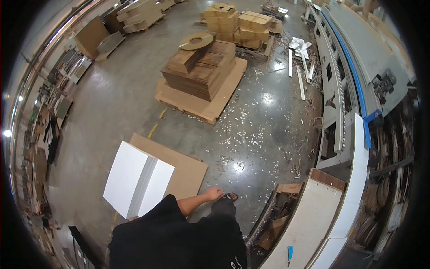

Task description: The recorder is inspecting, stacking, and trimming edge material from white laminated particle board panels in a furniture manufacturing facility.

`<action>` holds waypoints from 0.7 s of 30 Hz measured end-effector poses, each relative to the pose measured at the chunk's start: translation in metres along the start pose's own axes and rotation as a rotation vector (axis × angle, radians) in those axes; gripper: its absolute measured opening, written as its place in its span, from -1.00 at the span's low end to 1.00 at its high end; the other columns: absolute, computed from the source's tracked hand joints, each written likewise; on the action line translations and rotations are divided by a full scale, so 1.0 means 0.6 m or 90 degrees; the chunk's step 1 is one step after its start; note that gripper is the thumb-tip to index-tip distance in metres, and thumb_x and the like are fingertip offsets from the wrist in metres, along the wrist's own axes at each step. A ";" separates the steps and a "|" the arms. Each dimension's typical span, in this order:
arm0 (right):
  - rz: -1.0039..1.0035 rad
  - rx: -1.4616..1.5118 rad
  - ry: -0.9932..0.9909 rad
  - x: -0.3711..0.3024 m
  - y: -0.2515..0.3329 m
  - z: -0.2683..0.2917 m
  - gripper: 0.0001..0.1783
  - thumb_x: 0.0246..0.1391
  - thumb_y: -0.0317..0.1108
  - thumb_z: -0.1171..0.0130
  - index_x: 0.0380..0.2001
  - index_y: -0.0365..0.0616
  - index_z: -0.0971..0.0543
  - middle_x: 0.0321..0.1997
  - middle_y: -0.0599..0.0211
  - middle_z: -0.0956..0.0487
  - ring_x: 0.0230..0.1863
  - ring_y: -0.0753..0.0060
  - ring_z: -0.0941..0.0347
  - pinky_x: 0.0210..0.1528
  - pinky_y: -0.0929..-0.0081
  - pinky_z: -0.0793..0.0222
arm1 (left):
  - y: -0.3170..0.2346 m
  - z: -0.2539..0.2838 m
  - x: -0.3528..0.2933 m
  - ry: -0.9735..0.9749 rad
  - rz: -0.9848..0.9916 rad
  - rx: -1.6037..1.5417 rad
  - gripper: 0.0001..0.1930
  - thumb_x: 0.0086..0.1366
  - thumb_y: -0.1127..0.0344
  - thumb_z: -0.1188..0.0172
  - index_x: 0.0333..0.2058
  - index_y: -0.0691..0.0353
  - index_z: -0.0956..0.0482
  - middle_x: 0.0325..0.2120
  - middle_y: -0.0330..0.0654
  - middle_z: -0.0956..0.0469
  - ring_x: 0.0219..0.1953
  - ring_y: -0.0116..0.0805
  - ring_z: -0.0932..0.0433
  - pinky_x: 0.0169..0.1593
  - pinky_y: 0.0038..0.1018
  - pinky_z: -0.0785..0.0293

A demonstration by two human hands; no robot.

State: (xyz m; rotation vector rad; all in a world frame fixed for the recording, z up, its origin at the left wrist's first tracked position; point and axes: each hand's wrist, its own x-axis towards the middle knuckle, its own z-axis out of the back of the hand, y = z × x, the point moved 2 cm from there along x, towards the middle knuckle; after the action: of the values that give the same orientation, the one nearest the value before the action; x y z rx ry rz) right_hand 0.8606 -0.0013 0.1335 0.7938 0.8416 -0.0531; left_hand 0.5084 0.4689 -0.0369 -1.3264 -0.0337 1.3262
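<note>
My left hand [214,193] hangs beside my dark trouser leg, just short of my sandalled foot [231,196]. Its fingers look loosely apart, and I see nothing in them. My right hand is out of view. Left of my left arm, two stacks of white panels [126,172] lie side by side, with grey edges showing between them. They rest on a brown cardboard sheet [186,172]. At the lower right, a blue utility knife [290,253] lies on a pale board-topped bench [309,215], apart from my hand.
Brown panels [197,74] stand stacked on a pallet ahead, a roll of edging tape [197,41] on top. Beyond are cartons [221,22]. A long grey machine [329,80] runs along the right. White scraps [244,130] litter the floor, with loose strips [301,83] near the machine.
</note>
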 end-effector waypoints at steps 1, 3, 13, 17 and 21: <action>0.000 0.054 0.024 0.021 -0.004 -0.011 -0.69 0.36 -0.21 -0.12 -0.09 -0.27 -0.59 -0.18 0.13 -0.59 -0.12 0.21 -0.49 -0.01 0.16 -0.43 | -0.009 -0.001 0.008 0.019 -0.003 0.011 -0.63 0.41 0.01 -0.16 -0.08 0.17 -0.74 -0.28 -0.07 -0.75 -0.21 -0.13 -0.73 -0.07 -0.22 -0.60; 0.003 0.182 0.057 0.051 -0.018 -0.035 -0.75 0.35 -0.23 -0.14 -0.16 -0.24 -0.57 -0.25 0.19 -0.57 -0.21 0.27 -0.47 -0.10 0.20 -0.43 | -0.027 -0.013 0.030 0.075 0.010 -0.016 -0.62 0.44 0.03 -0.18 0.01 0.16 -0.73 -0.26 -0.08 -0.77 -0.21 -0.21 -0.75 -0.06 -0.27 -0.62; -0.103 0.242 -0.308 -0.218 -0.296 -0.135 -0.76 0.34 -0.26 -0.24 -0.24 -0.26 -0.61 -0.41 0.36 -0.58 -0.35 0.52 -0.48 -0.21 0.43 -0.44 | -0.070 -0.027 0.024 0.250 -0.062 0.263 -0.63 0.52 0.09 -0.16 0.07 0.23 -0.67 -0.19 -0.06 -0.79 -0.18 -0.24 -0.77 -0.03 -0.30 -0.65; -0.108 0.275 -0.462 -0.257 -0.325 -0.170 -0.75 0.40 -0.24 -0.22 -0.26 -0.23 -0.59 -0.42 0.41 -0.56 -0.37 0.57 -0.50 -0.28 0.46 -0.43 | -0.268 -0.149 -0.010 0.342 -0.306 0.446 -0.64 0.50 0.11 -0.18 0.07 0.23 -0.66 -0.25 -0.01 -0.77 -0.23 -0.03 -0.75 -0.07 -0.20 -0.64; -0.035 0.340 -0.530 -0.289 -0.339 -0.176 -0.75 0.39 -0.22 -0.26 -0.24 -0.22 -0.58 -0.41 0.39 -0.58 -0.37 0.57 -0.51 -0.23 0.49 -0.41 | -0.469 -0.325 -0.071 0.337 -0.653 0.460 -0.65 0.42 0.12 -0.28 0.04 0.20 -0.67 -0.19 -0.01 -0.72 -0.16 0.06 -0.69 -0.03 -0.11 -0.60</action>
State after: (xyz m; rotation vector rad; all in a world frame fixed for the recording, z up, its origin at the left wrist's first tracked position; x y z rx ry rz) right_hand 0.6046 -0.1232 0.0859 1.1247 0.0410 -0.6346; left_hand 0.8086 0.3959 0.1166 -0.7763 0.1107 0.0573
